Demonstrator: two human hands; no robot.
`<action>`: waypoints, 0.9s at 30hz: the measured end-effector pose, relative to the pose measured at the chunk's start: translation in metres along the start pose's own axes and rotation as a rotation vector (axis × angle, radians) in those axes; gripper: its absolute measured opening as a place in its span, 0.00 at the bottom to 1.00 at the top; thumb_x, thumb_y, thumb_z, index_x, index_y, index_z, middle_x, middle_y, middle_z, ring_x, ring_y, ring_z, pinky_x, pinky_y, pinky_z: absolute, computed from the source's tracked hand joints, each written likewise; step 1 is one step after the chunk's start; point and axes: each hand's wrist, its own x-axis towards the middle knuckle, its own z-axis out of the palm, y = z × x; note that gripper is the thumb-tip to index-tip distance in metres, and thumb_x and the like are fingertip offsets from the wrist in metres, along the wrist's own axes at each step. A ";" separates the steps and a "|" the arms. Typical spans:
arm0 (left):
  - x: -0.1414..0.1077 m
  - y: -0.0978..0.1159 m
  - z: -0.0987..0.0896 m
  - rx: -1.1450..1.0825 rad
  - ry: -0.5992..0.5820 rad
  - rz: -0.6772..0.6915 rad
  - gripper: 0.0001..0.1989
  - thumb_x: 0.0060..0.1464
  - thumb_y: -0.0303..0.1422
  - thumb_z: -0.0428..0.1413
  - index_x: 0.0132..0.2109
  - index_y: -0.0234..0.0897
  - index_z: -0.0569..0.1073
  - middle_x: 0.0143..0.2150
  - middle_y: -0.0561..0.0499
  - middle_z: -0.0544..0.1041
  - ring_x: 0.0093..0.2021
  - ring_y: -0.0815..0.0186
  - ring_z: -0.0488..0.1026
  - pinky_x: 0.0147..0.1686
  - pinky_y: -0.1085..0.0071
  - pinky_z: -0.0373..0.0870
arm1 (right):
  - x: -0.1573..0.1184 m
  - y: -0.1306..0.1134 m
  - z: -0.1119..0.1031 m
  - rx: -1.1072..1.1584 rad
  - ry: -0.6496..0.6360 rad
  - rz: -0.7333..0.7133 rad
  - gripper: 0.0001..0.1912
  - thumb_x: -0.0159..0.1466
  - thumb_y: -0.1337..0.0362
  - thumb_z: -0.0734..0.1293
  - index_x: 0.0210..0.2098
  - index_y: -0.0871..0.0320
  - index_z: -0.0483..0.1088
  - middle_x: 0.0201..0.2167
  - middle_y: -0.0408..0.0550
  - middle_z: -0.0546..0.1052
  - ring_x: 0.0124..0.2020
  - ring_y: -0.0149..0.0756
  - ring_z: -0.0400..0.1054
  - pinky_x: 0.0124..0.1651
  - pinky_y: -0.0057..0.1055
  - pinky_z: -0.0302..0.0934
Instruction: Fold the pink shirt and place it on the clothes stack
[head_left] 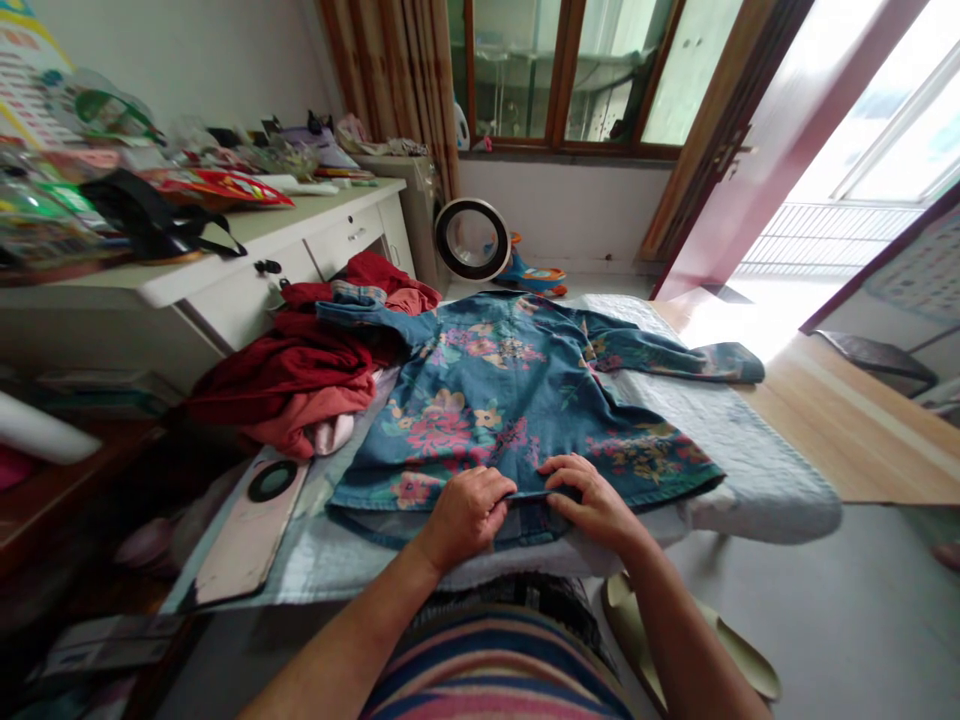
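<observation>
A blue floral denim shirt point(517, 400) lies spread out on the cloth-covered table, its hem toward me. One sleeve reaches out to the right; the other rests over the pile of red clothes. My left hand point(471, 512) is closed on the hem near its middle, thumb and fingers pinching the edge. Just to the right, my right hand point(589, 500) also grips the hem, fingers curled over the top and thumb at the edge. A short stretch of hem shows between the two hands. Part of the inner layer hangs below the edge.
Red clothes point(307, 365) are heaped at the left of the table. A phone in a pale case point(251, 530) lies at its near left corner. A cluttered white desk point(247, 250) stands left. Slippers point(735, 650) are on the floor. An open door point(787, 140) is at right.
</observation>
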 end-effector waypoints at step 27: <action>-0.007 0.017 -0.016 -0.075 -0.318 -0.053 0.08 0.52 0.31 0.60 0.42 0.41 0.74 0.37 0.53 0.73 0.38 0.66 0.70 0.38 0.72 0.62 | 0.000 -0.021 -0.020 -0.028 -0.272 0.136 0.11 0.65 0.64 0.63 0.30 0.58 0.76 0.26 0.42 0.75 0.29 0.30 0.67 0.33 0.26 0.56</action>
